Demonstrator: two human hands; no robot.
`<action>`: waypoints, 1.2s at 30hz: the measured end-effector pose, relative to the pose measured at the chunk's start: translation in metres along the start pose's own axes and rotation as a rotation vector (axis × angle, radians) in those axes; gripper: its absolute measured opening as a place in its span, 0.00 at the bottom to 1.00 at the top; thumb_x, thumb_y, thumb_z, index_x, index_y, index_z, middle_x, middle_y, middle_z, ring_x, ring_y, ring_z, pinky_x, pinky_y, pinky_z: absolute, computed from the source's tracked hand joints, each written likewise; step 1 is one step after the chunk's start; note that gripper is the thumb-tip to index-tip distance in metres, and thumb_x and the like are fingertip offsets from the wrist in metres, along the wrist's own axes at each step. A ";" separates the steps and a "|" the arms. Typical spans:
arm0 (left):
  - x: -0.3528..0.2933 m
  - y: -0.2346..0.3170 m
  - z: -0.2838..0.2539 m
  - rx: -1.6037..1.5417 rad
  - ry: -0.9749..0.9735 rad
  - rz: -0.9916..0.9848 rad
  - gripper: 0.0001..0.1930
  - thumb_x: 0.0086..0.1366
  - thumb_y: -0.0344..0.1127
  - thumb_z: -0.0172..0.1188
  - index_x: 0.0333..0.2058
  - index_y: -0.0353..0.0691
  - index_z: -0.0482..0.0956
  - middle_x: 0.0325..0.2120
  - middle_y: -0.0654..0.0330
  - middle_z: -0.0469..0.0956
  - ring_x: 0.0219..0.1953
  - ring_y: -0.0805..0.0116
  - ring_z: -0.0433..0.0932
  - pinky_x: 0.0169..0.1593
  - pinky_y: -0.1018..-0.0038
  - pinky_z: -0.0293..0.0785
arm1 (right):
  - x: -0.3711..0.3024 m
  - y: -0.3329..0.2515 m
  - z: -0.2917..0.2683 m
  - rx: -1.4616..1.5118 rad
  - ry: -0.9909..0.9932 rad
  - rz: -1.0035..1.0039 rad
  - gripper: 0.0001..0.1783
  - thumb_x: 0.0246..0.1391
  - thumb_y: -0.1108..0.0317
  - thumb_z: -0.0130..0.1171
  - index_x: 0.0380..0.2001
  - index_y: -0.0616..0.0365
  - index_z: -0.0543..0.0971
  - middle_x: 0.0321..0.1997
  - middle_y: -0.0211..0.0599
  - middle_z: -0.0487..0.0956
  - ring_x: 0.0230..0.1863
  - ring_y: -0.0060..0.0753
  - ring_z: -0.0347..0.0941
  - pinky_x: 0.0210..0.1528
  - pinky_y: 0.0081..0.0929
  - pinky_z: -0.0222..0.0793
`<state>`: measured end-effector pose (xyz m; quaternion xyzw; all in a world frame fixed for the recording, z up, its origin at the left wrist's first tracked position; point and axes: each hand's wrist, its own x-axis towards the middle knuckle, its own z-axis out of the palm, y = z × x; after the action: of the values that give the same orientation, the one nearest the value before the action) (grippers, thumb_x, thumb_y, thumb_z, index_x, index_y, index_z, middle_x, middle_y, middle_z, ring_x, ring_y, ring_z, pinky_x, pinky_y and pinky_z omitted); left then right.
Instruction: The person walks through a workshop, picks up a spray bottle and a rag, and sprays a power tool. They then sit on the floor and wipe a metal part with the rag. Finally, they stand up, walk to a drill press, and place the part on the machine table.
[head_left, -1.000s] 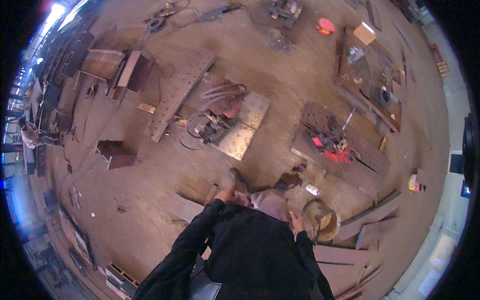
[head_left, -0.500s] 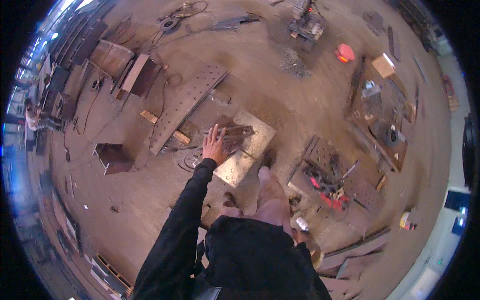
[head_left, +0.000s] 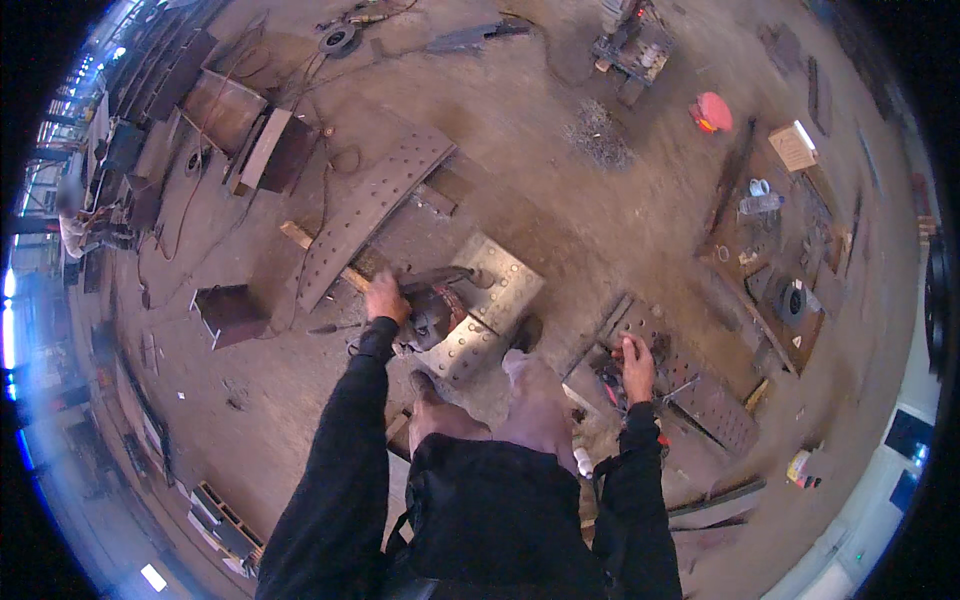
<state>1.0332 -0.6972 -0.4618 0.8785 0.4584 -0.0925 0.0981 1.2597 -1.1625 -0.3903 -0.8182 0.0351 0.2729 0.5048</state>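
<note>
My left hand (head_left: 386, 300), fingers curled, grips the left side of a dark, hollow shell-like thing (head_left: 432, 318), possibly a welding mask, with a reddish part inside. It lies tilted against two shiny metal plates (head_left: 505, 272) dotted with round marks, in front of my legs. Out to the right, my right hand (head_left: 637, 372) has its fingers extended and a little apart. Beneath it are red and black tools (head_left: 612, 382) on a dark perforated steel plate (head_left: 715, 405). My hand partly hides these tools, and whether it touches them is unclear.
A long perforated steel plate (head_left: 385, 205) lies at the far left, beside wood blocks (head_left: 296, 235) and a steel beam piece (head_left: 230, 312). At right stands a low steel structure (head_left: 745, 290) with bottles and a cardboard box (head_left: 792, 147). Another person (head_left: 75, 225) is at the far left.
My left hand has shifted left and curled its fingers; the dark shell-like thing has turned, showing its hollow side. My right hand has risen from beside my leg to above the red and black tools.
</note>
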 end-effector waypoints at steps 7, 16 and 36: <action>0.043 -0.171 -0.066 -0.392 0.286 -0.006 0.21 0.50 0.31 0.58 0.45 0.33 0.75 0.39 0.40 0.80 0.43 0.40 0.79 0.48 0.52 0.74 | -0.053 0.182 0.002 -0.116 0.031 0.124 0.16 0.66 0.58 0.53 0.46 0.57 0.79 0.34 0.31 0.80 0.29 0.21 0.75 0.32 0.22 0.70; -0.017 -0.386 -0.175 -0.999 0.278 -0.035 0.16 0.63 0.26 0.50 0.49 0.30 0.76 0.40 0.59 0.80 0.43 0.69 0.76 0.49 0.75 0.70 | -0.290 0.263 0.124 0.195 0.183 0.653 0.18 0.61 0.48 0.56 0.42 0.50 0.78 0.35 0.30 0.80 0.29 0.24 0.75 0.30 0.29 0.71; -0.201 -0.463 -0.193 -1.963 -0.053 -0.451 0.23 0.58 0.24 0.59 0.54 0.32 0.70 0.42 0.56 0.79 0.44 0.64 0.79 0.46 0.70 0.77 | -0.431 -0.226 0.624 -0.499 -0.940 -0.702 0.44 0.47 0.46 0.71 0.60 0.64 0.67 0.57 0.58 0.71 0.60 0.59 0.67 0.61 0.43 0.65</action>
<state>0.5529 -0.5462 -0.2657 0.2996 0.4849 0.2902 0.7687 0.7126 -0.6192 -0.2131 -0.6670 -0.5247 0.4211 0.3200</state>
